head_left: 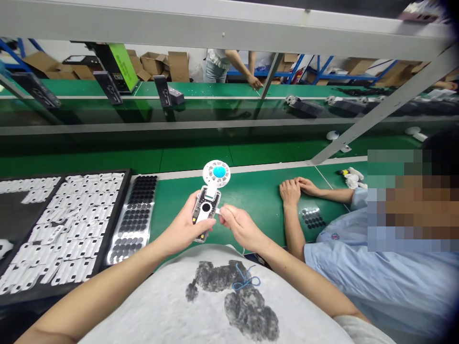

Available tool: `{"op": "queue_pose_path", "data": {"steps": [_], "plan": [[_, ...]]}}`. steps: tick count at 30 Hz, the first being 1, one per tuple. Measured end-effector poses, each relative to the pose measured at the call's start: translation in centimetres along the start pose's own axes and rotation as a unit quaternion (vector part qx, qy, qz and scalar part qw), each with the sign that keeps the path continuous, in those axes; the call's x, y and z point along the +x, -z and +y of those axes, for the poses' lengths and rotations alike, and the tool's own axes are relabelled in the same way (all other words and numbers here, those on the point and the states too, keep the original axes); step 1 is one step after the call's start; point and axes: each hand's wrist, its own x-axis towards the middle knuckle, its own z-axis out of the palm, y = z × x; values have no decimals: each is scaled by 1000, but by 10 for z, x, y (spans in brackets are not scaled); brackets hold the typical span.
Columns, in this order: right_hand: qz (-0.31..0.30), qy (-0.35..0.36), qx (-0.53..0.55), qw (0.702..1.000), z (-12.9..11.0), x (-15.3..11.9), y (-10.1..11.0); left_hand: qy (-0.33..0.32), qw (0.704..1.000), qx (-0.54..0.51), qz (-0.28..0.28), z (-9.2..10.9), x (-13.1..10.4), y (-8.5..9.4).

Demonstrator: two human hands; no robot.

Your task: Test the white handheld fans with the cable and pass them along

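Observation:
My left hand (187, 223) is closed around the lower body of a small handheld fan (204, 216), thumb across its front. The fan stands tilted, its round white head (216, 173) with a blue-green centre pointing away from me. Its housing is see-through or uncovered, showing a dark circuit board and a white strip with a black disc. My right hand (242, 225) pinches a small white plug (218, 211) against the fan's right side. A thin white cable shows below that hand. How far the plug sits in the fan cannot be seen.
At left, a black tray (126, 191) holds rows of white parts, beside a sheet of black discs (134, 215). A co-worker's forearms (292, 210) rest on the green bench at right. Dark boxes (163, 91) ride the conveyor beyond; a grey beam (222, 28) crosses overhead.

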Motion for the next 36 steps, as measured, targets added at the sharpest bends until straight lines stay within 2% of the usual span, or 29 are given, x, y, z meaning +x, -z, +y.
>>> {"op": "queue_pose_path", "data": {"steps": [5, 9, 13, 17, 24, 29, 36], "plan": [[-14, 34, -10, 999, -6, -1, 4, 17, 999, -49, -6, 2, -1, -11], [1, 18, 11, 1000, -8, -8, 6, 23, 997, -72, 15, 0, -4, -19], [-43, -6, 2, 999, -10, -12, 15, 44, 991, -111, 52, -2, -9, -25], [-49, 8, -36, 998, -9, -14, 20, 67, 990, -116, 47, -1, -12, -27], [-84, -19, -32, 996, 2, -22, 8, 118, 988, -101, 5, -7, -23, -28], [-100, -53, -40, 993, 11, -26, 0, 154, 982, -110, 3, -18, -27, -26], [-95, -56, -34, 993, 14, -29, -6, 143, 984, -106, 14, -20, -29, -28]]}}
